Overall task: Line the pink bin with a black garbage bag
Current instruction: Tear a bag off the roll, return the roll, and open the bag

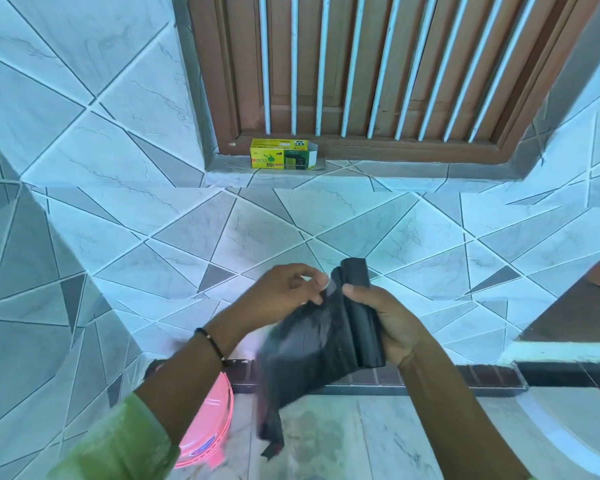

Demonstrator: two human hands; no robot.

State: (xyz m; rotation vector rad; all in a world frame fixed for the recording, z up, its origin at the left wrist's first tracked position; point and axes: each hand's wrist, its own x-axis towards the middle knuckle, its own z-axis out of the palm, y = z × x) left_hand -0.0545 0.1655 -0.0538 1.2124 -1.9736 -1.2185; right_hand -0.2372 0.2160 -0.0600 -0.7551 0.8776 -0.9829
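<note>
A black garbage bag [312, 348] is partly unrolled between my hands in front of the tiled wall. My right hand [385, 317] grips the still-rolled part of the bag, thumb on top. My left hand [284, 289] pinches the loose upper edge of the bag between thumb and fingers. The free end hangs down, blurred, toward the floor. The pink bin [212, 424] stands on the floor at the lower left, mostly hidden behind my left forearm and green sleeve.
A yellow and green bin-bag box [281, 154] lies open on the window ledge [361, 169] below a brown barred window. A tiled wall fills the middle. A dark skirting strip [465, 379] runs along the marble floor. A brown surface shows at the right edge.
</note>
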